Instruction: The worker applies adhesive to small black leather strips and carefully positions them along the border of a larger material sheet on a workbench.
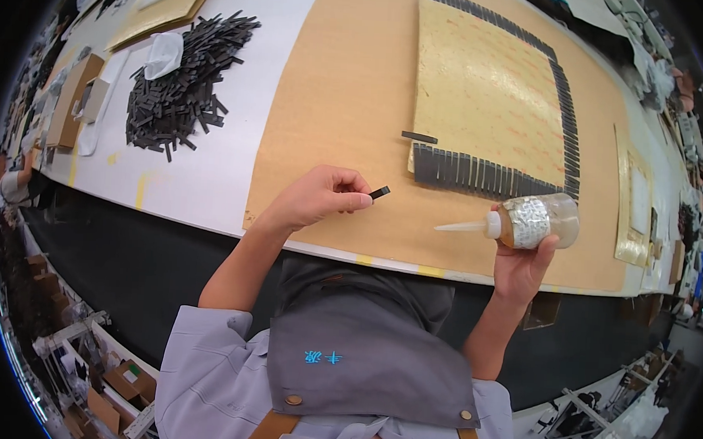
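Observation:
Between the thumb and fingers of my left hand [326, 196] I pinch a small black strip [380, 193], its end sticking out to the right. My right hand [522, 264] is wrapped round a squeeze bottle [554, 218] that lies sideways, its long pale nozzle pointing left. The bottle is clear, with a silvery wrap and some amber liquid. Beyond the hands lies a yellowish glossy board [486, 83] with black strips [481, 172] lined up side by side along its far, right and near edges. A single loose strip [419, 137] rests across its near left corner.
Brown paper [335, 83] covers the middle of the white table. To the left sits a heap of black strips [188, 84] with a crumpled white plastic piece [164, 55] on it. Cardboard boxes [75, 102] stand farther left. Another yellowish board [633, 202] lies at the right.

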Action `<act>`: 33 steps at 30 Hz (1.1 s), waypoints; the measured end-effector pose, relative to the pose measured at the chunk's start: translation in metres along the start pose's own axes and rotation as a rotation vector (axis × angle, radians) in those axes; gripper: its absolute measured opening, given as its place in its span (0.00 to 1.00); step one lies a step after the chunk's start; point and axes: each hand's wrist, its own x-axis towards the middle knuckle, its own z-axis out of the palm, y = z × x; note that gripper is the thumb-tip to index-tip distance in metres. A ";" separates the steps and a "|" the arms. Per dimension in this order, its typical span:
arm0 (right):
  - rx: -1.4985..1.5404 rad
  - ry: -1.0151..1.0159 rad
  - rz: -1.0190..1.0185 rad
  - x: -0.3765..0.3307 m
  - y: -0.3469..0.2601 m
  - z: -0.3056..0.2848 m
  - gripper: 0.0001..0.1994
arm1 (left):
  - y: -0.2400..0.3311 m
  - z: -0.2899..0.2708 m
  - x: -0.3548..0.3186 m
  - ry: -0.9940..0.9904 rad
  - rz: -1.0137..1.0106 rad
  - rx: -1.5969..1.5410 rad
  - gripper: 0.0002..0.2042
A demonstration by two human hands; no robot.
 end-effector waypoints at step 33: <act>-0.185 0.072 0.030 -0.005 0.001 0.004 0.30 | 0.009 0.049 0.004 -0.170 -0.052 0.040 0.08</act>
